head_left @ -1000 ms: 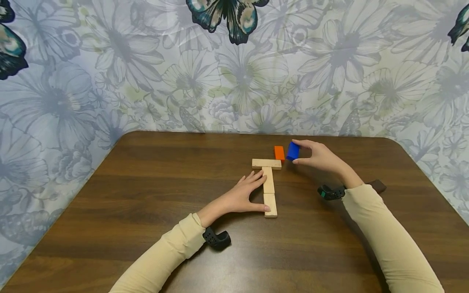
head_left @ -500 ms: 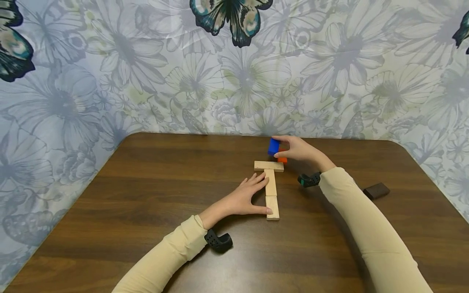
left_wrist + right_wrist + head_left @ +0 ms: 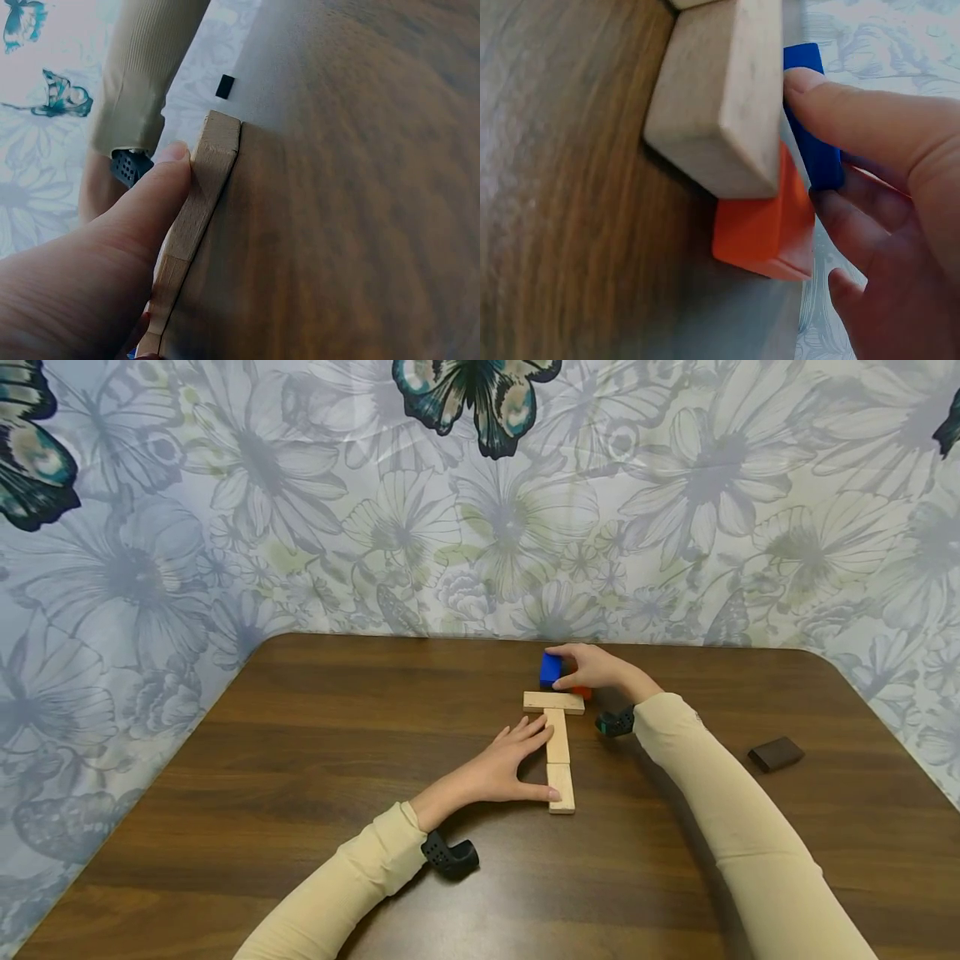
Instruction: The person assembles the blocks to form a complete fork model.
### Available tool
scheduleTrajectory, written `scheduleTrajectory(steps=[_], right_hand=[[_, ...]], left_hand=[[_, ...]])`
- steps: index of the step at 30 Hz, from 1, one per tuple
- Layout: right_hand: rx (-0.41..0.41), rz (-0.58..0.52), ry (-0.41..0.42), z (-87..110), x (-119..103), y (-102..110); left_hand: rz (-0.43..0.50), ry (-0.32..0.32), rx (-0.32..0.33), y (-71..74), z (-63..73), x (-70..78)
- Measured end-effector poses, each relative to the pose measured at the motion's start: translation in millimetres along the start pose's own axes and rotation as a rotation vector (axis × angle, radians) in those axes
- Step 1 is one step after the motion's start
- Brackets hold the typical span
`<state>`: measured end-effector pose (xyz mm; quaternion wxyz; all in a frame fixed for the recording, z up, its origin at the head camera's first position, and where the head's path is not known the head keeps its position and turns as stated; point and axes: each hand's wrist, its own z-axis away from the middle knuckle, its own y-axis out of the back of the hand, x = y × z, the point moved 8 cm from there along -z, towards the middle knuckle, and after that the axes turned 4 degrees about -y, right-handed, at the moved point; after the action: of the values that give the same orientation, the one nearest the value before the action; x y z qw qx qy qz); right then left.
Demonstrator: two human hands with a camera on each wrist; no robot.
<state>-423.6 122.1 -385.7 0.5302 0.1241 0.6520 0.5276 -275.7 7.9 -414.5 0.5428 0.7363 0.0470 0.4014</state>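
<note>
Thumb and fingers of my right hand (image 3: 592,667) pinch a blue block (image 3: 550,670) just beyond a crosswise wooden block (image 3: 553,702). Partly behind that hand is an orange block (image 3: 582,692), to the right of the blue one. In the right wrist view the blue block (image 3: 817,154) is close to the orange block (image 3: 757,232); whether they touch, I cannot tell. Two more wooden blocks (image 3: 557,737) run end to end towards me, forming a T with the crosswise one. My left hand (image 3: 498,768) spreads along their left side, thumb against the nearer block (image 3: 199,195).
A dark brown block (image 3: 776,754) lies alone on the right of the brown table (image 3: 337,710). The table's far edge runs close behind the blue block, with a flowered wall covering (image 3: 480,527) beyond. Both wrists wear black bands (image 3: 450,856).
My right hand has carried the blue block leftwards, past the orange block, and lowered it behind the crosswise wooden block. My left hand has stayed in place; the view has shifted slightly.
</note>
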Motion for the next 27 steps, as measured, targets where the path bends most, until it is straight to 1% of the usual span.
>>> scheduleTrajectory(steps=[4,6,9,14,20,23,27], right_hand=[[-0.039,0.073,-0.013,-0.4,0,-4],[-0.06,0.075,-0.016,0.1,0,-6],[-0.075,0.046,-0.012,0.2,0,-7],[-0.052,0.02,-0.001,-1.3,2,-9],[-0.009,-0.012,-0.04,-0.2,6,-9],[0.001,-0.025,-0.054,1.0,6,-9],[-0.001,-0.024,-0.043,1.8,5,-12]], left_hand=[[-0.003,-0.003,0.001,-0.7,-0.3,0.8],[-0.005,-0.003,0.002,-0.7,-0.5,0.7],[-0.002,-0.003,0.004,-0.7,-0.4,0.6],[-0.003,0.002,0.0,-0.9,-0.4,-0.1],[0.0,0.002,-0.004,-1.5,-0.5,0.0],[0.007,0.001,-0.002,-0.9,-0.2,0.2],[0.001,0.004,-0.002,-0.3,0.1,-0.6]])
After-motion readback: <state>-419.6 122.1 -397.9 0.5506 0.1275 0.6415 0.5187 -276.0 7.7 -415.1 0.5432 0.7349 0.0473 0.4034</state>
